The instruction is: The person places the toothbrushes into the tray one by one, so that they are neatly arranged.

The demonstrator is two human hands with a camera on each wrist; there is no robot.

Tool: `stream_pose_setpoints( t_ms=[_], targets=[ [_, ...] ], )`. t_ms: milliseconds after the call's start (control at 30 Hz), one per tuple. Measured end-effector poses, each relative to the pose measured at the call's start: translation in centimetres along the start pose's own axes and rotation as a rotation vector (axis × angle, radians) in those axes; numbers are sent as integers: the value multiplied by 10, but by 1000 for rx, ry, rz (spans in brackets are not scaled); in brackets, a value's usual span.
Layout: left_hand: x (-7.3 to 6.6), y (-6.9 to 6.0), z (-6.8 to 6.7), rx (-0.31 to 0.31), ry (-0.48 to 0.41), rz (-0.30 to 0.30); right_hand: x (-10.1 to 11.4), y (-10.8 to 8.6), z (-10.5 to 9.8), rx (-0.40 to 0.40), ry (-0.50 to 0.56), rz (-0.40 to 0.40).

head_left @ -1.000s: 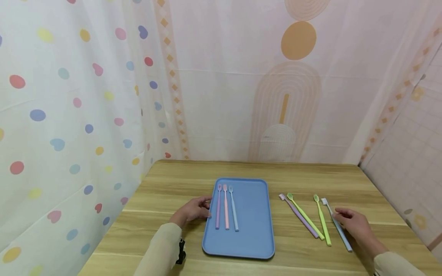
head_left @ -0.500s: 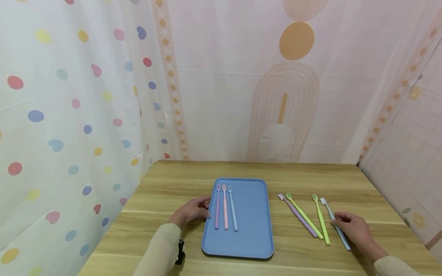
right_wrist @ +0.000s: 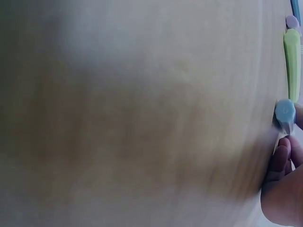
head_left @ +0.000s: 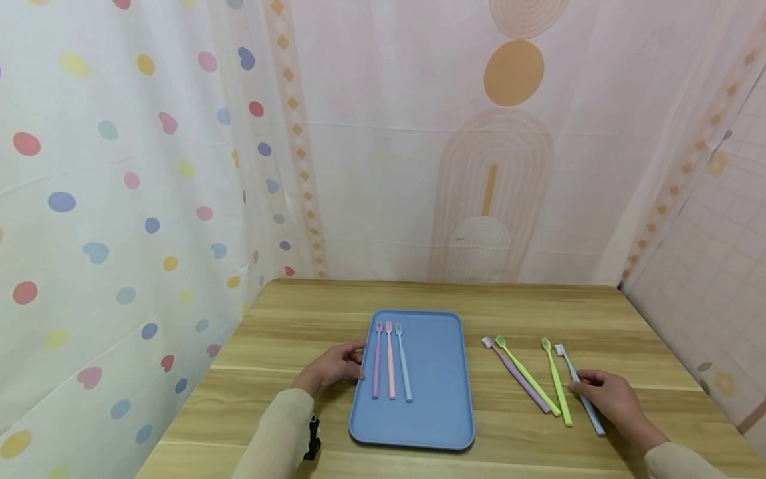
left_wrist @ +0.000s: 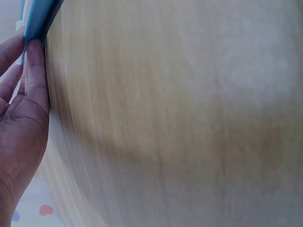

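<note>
Wooden table (head_left: 509,456) beneath both hands. Blue tray (head_left: 413,426) between them, its left side at the left hand (head_left: 332,364), whose fingers are slightly parted, tips against the edge. Right hand (head_left: 613,397) well apart from tray: thumb and fingers pinch the blue toothbrush (head_left: 590,410) by its handle, bristle end beyond the fingertips. Left of it: near green toothbrush (head_left: 557,384), then far green toothbrush (head_left: 529,376) and purple toothbrush (head_left: 518,377). Near left hand, in tray: three toothbrushes (head_left: 391,366), side by side.

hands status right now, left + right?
Left hand: closed on the blue tray, holding its left rim.
Right hand: closed, pinching the handle of the light-blue toothbrush outside the tray.
</note>
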State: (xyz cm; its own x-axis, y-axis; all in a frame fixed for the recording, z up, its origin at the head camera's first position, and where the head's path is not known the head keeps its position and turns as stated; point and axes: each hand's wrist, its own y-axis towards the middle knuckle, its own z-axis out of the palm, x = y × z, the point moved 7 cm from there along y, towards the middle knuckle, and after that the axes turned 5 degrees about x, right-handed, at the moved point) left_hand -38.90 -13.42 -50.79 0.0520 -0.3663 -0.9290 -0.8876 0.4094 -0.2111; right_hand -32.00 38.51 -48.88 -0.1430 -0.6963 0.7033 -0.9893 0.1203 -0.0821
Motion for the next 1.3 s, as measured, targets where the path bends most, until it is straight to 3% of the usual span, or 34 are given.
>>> stream_pose_setpoints(
  t_ms=[400, 833, 1300],
  targets=[
    [2, 2, -1, -16, -22, -15, -2, 5, -3, 9, -59, 29],
    [3, 1, -1, -19, -41, -24, -1, 3, -8, -42, 56, 71],
    [1, -1, -1, -36, 3, -37, 4, 7, -11, -45, 111, 80]
  ],
)
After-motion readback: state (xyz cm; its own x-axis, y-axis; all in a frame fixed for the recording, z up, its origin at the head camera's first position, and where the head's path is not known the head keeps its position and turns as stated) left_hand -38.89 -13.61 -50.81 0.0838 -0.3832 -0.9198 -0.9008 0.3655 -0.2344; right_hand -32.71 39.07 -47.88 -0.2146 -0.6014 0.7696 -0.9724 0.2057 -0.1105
